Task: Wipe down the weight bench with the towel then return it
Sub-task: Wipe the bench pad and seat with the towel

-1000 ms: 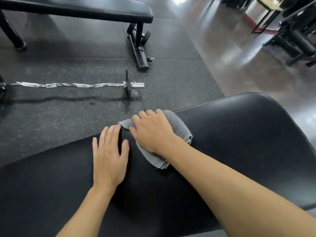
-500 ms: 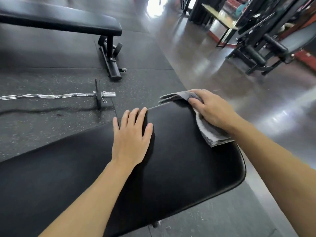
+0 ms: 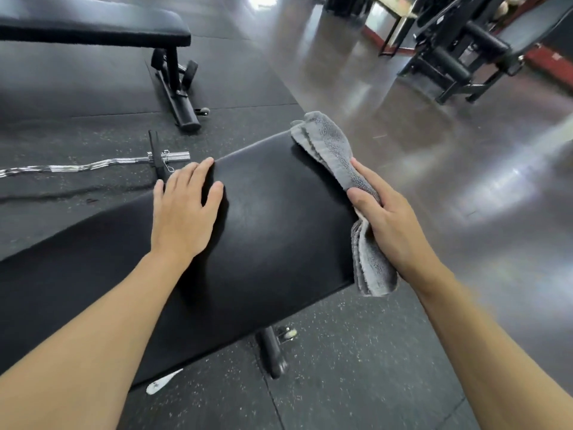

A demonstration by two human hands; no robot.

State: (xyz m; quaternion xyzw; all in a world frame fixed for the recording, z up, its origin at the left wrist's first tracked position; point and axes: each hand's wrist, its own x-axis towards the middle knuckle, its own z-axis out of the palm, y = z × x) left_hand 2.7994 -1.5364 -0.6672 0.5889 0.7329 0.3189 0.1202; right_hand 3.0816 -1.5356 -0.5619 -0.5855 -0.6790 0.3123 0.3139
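Note:
The black padded weight bench point(image 3: 266, 231) runs from lower left to its end at centre right. My left hand point(image 3: 186, 209) lies flat on the pad near its far edge, fingers spread, holding nothing. A folded grey towel point(image 3: 331, 150) drapes along the bench's right end edge, its far corner sticking up past the pad and its near end hanging below the pad. My right hand point(image 3: 387, 225) grips the towel around its middle and presses it against that end edge.
A second black bench point(image 3: 93, 26) stands at the upper left, its foot bar point(image 3: 179, 100) on the rubber floor. A chrome curl bar point(image 3: 93, 164) lies on the floor beyond my left hand. Gym machines point(image 3: 465, 51) stand at the upper right across a shiny floor.
My right hand has carried the towel from the middle of the pad's far edge to the bench's right end and now wraps it over that end. My left hand stays flat on the pad.

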